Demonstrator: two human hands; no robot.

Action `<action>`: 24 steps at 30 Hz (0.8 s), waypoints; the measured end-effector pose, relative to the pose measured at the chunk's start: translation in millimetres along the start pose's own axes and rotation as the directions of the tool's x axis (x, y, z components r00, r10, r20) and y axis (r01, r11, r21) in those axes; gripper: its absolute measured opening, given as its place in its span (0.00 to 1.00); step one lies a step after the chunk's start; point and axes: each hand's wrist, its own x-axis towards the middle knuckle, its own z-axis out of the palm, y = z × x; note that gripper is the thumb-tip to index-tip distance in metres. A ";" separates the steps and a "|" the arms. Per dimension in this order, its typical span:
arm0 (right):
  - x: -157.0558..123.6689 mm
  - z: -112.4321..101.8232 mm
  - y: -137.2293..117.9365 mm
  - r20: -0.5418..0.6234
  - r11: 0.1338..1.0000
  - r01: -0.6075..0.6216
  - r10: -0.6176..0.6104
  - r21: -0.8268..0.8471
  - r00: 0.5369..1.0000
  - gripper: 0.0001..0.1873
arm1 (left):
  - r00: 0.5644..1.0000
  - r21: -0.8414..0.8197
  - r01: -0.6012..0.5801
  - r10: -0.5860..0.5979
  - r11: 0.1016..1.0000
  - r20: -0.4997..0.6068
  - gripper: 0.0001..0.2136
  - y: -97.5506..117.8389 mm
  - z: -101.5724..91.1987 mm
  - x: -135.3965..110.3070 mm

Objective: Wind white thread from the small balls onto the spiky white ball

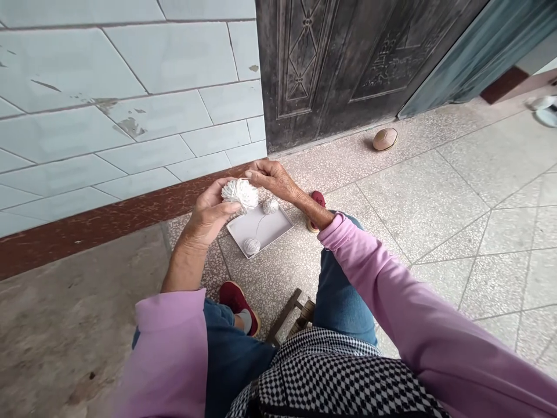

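My left hand (211, 210) is closed around a white yarn pom-pom (242, 193), thumb in front and fingers behind it. The pom-pom has many looped strands, like a flower head. My right hand (272, 177) is beside its upper right edge, thumb and fingers pinched together; what they hold, if anything, is too small to make out. Below both hands, a shallow white box (275, 231) lies on the floor. In it are two balls of whitish yarn, one yarn ball (252, 246) near the front corner and another yarn ball (270, 206) at the back. A thin strand runs between them.
A tiled wall (174, 64) with a dark red skirting is in front, and a dark carved door (331, 64) stands to its right. A pinkish ball (385, 139) lies by the doorstep. My red shoes (235, 299) flank the box; part of a wooden stool (285, 316) shows between my legs.
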 end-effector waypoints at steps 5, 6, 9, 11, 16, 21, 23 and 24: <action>-5.5 18.0 -11.1 0.050 0.988 -0.037 0.045 -0.149 0.998 0.26 | 0.987 -0.084 -0.093 0.080 0.992 -0.140 0.30 -6.5 -2.1 9.1; -6.2 21.4 -13.0 0.061 0.982 -0.041 0.054 -0.183 0.997 0.26 | 0.980 -0.083 -0.118 0.102 0.990 -0.172 0.29 -7.6 -3.1 11.6; -8.3 31.2 -14.3 0.096 0.962 -0.053 0.082 -0.269 0.992 0.26 | 0.949 -0.050 -0.200 0.181 0.979 -0.257 0.30 -12.4 -8.1 19.6; -11.4 37.0 -13.4 0.135 0.946 -0.048 0.095 -0.320 0.986 0.25 | 0.923 -0.029 -0.240 0.218 0.970 -0.318 0.32 -17.3 -13.3 24.8; -23.3 44.5 -21.5 0.288 0.938 0.014 0.092 -0.346 0.953 0.25 | 0.867 0.098 -0.226 0.246 0.969 -0.433 0.39 -30.1 -32.4 33.2; -19.6 30.4 -37.8 0.233 0.973 0.042 0.012 -0.228 0.972 0.23 | 0.915 0.329 -0.130 0.241 0.935 -0.324 0.35 -26.1 -36.2 27.1; -14.8 19.8 -39.5 0.146 0.980 0.046 -0.017 -0.195 0.989 0.27 | 0.945 0.316 -0.082 0.175 0.945 -0.276 0.36 -19.9 -27.3 19.2; -12.7 14.7 -38.7 0.108 0.983 0.046 -0.027 -0.179 0.994 0.29 | 0.968 0.295 -0.055 0.124 0.954 -0.220 0.36 -16.8 -21.9 15.0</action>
